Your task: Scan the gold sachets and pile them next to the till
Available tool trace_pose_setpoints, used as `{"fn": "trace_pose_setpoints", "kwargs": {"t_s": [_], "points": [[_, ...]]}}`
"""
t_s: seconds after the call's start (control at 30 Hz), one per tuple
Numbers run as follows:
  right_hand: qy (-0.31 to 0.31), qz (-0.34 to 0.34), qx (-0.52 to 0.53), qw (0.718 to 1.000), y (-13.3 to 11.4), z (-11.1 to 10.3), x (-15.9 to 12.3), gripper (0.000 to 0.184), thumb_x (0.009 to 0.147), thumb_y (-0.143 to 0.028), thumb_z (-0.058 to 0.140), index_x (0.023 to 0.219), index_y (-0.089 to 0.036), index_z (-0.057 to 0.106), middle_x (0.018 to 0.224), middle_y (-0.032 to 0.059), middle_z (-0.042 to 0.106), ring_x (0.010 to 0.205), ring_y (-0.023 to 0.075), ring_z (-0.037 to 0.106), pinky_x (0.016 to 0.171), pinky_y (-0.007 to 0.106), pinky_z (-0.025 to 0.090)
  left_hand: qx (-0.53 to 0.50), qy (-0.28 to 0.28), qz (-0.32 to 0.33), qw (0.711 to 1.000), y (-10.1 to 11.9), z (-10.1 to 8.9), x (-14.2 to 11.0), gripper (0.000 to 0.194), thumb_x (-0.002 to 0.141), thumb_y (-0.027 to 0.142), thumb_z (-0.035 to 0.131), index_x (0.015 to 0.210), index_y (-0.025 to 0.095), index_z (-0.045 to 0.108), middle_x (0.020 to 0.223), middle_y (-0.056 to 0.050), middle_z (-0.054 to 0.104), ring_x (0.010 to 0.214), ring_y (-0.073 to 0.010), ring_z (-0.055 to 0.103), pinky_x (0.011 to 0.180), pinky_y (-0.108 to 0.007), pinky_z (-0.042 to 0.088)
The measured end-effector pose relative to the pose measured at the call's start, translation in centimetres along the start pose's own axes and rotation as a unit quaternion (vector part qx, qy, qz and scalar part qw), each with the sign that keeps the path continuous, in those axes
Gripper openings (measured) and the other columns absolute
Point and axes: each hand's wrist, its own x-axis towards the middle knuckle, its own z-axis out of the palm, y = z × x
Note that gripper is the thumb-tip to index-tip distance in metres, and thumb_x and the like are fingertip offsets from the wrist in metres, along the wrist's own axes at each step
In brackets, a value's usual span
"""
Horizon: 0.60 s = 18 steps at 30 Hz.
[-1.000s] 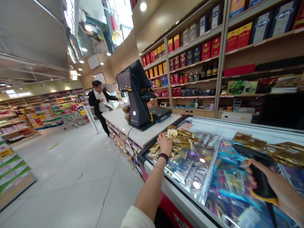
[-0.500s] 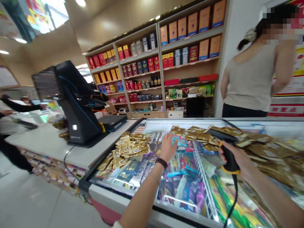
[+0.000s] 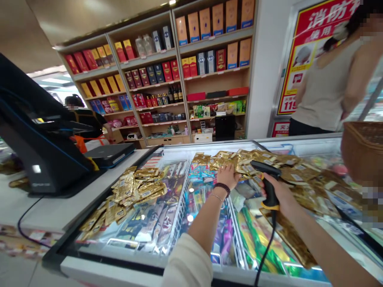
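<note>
Just past the left fingers [image 3: 229, 172], spread apart, gold sachets [image 3: 215, 160] lie heaped across the freezer lid [image 3: 143, 267]; the right fingers [image 3: 263, 187] clamp a scanner [image 3: 265, 167].

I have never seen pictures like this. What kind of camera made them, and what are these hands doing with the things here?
One camera, worn on a person's head, took these pictures, so you see through that person's eyes, looking down at their own hands. They stand in a shop at a glass-topped display chest. Gold sachets lie on the glass. The right hand holds a black and yellow barcode scanner with a cable. The left hand lies open beside the sachets.
</note>
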Motion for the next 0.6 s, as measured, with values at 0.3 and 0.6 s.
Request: {"fn": "trace_pose_setpoints", "kwargs": {"t_s": [0.3, 0.6], "points": [[-0.025, -0.025, -0.034, 0.999, 0.8, 1.0, -0.3, 0.03, 0.069, -0.044, 0.086, 0.076, -0.021, 0.068, 0.056, -0.0013, 0.06, 0.041, 0.0107, 0.051, 0.036, 0.022, 0.039, -0.043, 0.009, 0.02, 0.999, -3.2, -4.5, -7.6, 0.03, 0.098, 0.047, 0.056, 0.097, 0.024, 0.074, 0.113, -0.01, 0.073, 0.106, -0.0266, 0.068, 0.102, -0.038, 0.051], [-0.057, -0.034, -0.076, 0.995, 1.6, 3.0, -2.1, 0.035, 0.068, -0.046, 0.086, 0.076, -0.02, 0.063, 0.058, -0.0015, 0.059, 0.042, 0.0109, 0.05, 0.034, 0.022, 0.037, -0.005, 0.113, -0.227, 0.967, -2.0, -3.8, -5.1, 0.05, 0.064, 0.053, 0.088, 0.096, 0.019, 0.07, 0.129, -0.02, 0.064, 0.129, -0.0449, 0.053, 0.107, -0.06, 0.043]]}}
